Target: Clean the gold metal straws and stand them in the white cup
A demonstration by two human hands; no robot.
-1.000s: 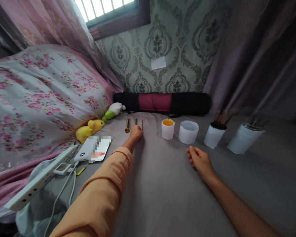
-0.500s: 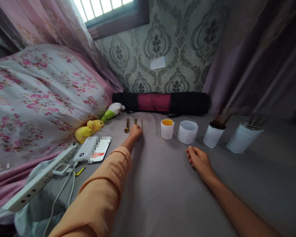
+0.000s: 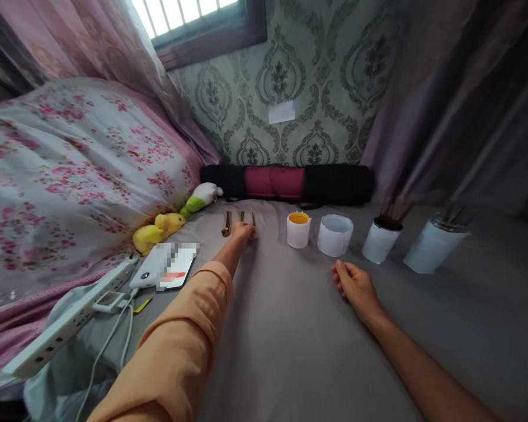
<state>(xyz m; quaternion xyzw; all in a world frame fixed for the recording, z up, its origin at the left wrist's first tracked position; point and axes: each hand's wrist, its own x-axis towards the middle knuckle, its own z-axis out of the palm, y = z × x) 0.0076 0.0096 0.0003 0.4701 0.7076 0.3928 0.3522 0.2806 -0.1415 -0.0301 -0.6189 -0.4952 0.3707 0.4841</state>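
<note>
My left hand (image 3: 243, 232) reaches far forward onto the grey sheet (image 3: 286, 340), its fingers pinched at the near end of a thin brown stick (image 3: 253, 219). Just left of it lie a bundle of thin gold-brown pieces (image 3: 226, 224) and another small bundle (image 3: 242, 216), partly hidden behind the hand. My right hand (image 3: 355, 287) rests on the sheet with its fingers curled in, and nothing shows in them. Beyond it stand a white-wrapped cup with a yellow inside (image 3: 298, 233) and a wider white-wrapped tub (image 3: 335, 237).
Two white-wrapped cans, one dark-rimmed (image 3: 381, 245) and one larger (image 3: 433, 249), hold thin sticks at right. A black and maroon roll (image 3: 275, 183) lies along the wall. Plush toys (image 3: 158, 231), a white device (image 3: 152, 266), a power strip (image 3: 74, 322) and cables lie left.
My left hand has shifted very slightly, staying beside the thin stick. My right hand and the containers have not visibly moved.
</note>
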